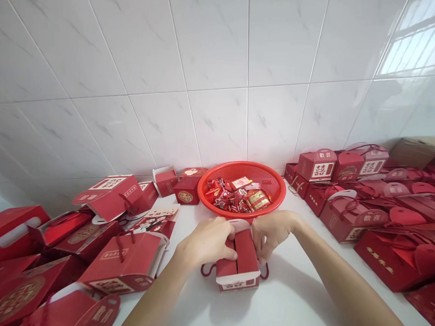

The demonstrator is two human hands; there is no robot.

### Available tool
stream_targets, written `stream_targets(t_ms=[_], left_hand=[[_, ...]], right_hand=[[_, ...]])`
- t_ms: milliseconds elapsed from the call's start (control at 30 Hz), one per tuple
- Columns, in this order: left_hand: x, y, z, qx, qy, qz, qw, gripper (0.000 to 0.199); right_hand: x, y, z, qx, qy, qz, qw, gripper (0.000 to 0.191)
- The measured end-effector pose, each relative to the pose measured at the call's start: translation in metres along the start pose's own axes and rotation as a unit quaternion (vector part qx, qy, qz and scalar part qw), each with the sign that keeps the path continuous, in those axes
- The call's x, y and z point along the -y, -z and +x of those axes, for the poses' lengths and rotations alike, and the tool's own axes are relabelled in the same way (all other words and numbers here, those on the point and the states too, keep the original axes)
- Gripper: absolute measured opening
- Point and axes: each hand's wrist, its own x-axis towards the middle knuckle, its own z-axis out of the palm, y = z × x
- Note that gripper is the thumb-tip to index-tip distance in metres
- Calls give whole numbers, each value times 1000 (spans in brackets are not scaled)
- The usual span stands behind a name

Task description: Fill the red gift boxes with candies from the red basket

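Observation:
A small red cardboard gift box [246,254] stands on the white table in front of me, its two top panels folded inward with a narrow dark slit between them. My left hand [213,239] grips its left side and top, with the thumb and a bent finger on the left panel. On the right side, my right hand [270,234] has its fingers curled against the box's edge; its fingertips are partly hidden. A dark red cord handle [208,271] loops out at the left, and another loop shows at the right. A pale rounded flap [239,224] stands up at the far end.
Behind the box, a red plastic basket [241,215] holds wrapped sweets [234,194]. Red gift boxes [116,266] crowd the left, and rows of closed boxes [351,215] line the right. A tiled wall [219,125] rises behind; a brown carton [414,152] sits far right.

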Motion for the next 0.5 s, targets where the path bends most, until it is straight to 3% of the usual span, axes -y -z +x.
stream_targets(t_ms=[500], left_hand=[[3,0,-1,-4,-30,-33,999,19]], right_hand=[[3,6,-11,-1,40,44,998,62]])
